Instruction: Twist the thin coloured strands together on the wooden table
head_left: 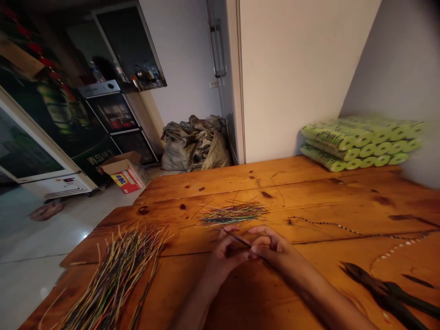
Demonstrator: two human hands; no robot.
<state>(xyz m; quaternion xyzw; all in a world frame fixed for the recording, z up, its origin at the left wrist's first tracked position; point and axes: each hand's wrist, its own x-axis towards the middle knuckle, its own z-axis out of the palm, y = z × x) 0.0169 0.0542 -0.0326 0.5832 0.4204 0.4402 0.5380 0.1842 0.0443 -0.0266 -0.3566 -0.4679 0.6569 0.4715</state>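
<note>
My left hand point(225, 252) and my right hand point(271, 247) meet over the wooden table point(309, 183), fingers pinched together. Between them runs a thin dark strand point(237, 238), slanting up to the left. Just beyond my hands lies a small pile of thin multicoloured strands point(235, 213). A larger heap of the same strands point(117, 275) fans out at the table's near left. A beaded string point(343, 228) trails across the table to the right of my hands.
Dark pliers point(385, 288) lie at the near right. Green wrapped rolls point(360, 144) are stacked in the far right corner against the wall. Off the table stand drink fridges point(51, 137), a red cardboard box point(125, 176) and grey sacks point(195, 142) on the floor.
</note>
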